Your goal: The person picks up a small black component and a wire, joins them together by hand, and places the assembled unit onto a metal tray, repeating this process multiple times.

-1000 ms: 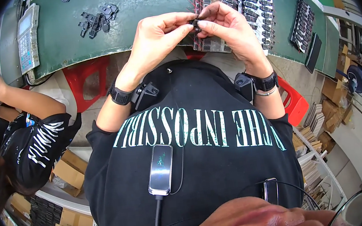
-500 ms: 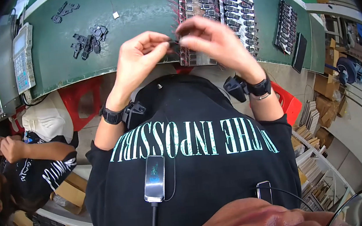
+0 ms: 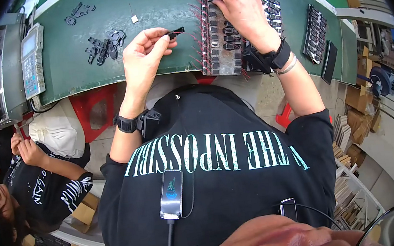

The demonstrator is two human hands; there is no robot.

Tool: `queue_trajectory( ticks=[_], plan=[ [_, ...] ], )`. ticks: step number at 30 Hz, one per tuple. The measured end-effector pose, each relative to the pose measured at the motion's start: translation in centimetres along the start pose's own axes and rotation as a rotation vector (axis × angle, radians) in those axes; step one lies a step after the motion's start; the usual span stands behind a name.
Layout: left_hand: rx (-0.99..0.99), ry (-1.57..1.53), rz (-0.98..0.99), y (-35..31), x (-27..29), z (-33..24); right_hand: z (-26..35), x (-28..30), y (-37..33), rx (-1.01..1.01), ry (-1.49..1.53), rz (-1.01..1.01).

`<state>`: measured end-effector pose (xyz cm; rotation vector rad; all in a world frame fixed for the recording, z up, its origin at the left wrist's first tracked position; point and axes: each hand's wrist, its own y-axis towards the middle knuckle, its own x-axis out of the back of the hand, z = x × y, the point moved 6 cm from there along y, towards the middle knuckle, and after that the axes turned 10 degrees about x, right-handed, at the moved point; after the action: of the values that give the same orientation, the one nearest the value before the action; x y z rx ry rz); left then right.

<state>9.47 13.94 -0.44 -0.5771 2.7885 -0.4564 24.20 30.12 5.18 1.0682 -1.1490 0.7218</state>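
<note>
My left hand [image 3: 146, 52] is raised over the table's near edge, thumb and fingers closed on a small black plastic part [image 3: 177, 32] with a thin red wire. My right hand [image 3: 243, 12] reaches to the far end of a metal plate [image 3: 222, 34] that bears rows of small black parts, with red wires sticking out along its left side. Its thumb and fingertips are pinched together at the top row; what they grip, if anything, is hidden. Beyond that hand, partly covered by it, lies a second group of black parts [image 3: 273, 11].
On the green table [image 3: 161, 6] lie a pile of loose black parts [image 3: 105, 47], a few more [image 3: 79, 11] and a white square with a wire [image 3: 135, 19]. A keypad device [image 3: 32, 61] stands left, a loaded strip [image 3: 314, 34] right. A co-worker's hands [image 3: 29, 150] are at left.
My hands were together in front of the plate and have parted. The right has moved away to the plate's far end; the left stays near with the black part, now plainly visible.
</note>
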Motion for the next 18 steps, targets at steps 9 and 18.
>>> queue_trajectory(
  ticks=[9,18],
  plan=[
    [-0.063,0.04,0.009,2.2,-1.0,-1.3,-0.1,1.0,0.6,-0.018,0.225,-0.097],
    [-0.099,0.209,0.076,8.0,-4.5,-2.2,-2.7,5.9,-3.0,-0.535,0.833,-0.34]
  ],
)
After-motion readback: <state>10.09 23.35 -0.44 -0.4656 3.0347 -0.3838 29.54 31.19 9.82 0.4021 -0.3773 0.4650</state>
